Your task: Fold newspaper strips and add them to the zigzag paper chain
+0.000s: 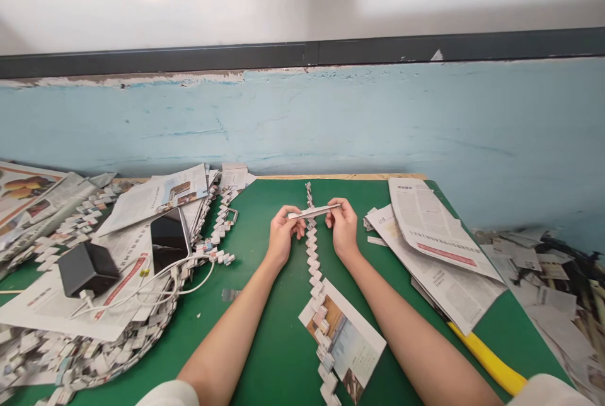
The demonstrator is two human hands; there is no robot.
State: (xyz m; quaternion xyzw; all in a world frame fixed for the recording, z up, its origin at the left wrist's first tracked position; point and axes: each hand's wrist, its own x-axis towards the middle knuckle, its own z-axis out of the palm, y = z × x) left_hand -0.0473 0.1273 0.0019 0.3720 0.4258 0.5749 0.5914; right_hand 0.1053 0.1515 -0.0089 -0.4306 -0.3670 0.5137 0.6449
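Observation:
Between my two hands stretches a narrow folded strip of newspaper, held roughly level above the green table. My left hand pinches its left end, and the fingers of my right hand are closed on its right end. Beneath the strip runs a zigzag chain of folded paper, from near the table's back edge down toward me. The chain's lower part lies over a printed paper sheet with a picture on it.
On the left, a black box-shaped charger, a phone and a white cable lie among newspapers and more paper chains. Folded newspapers and a yellow object are on the right. Paper scraps lie beyond the table's right edge.

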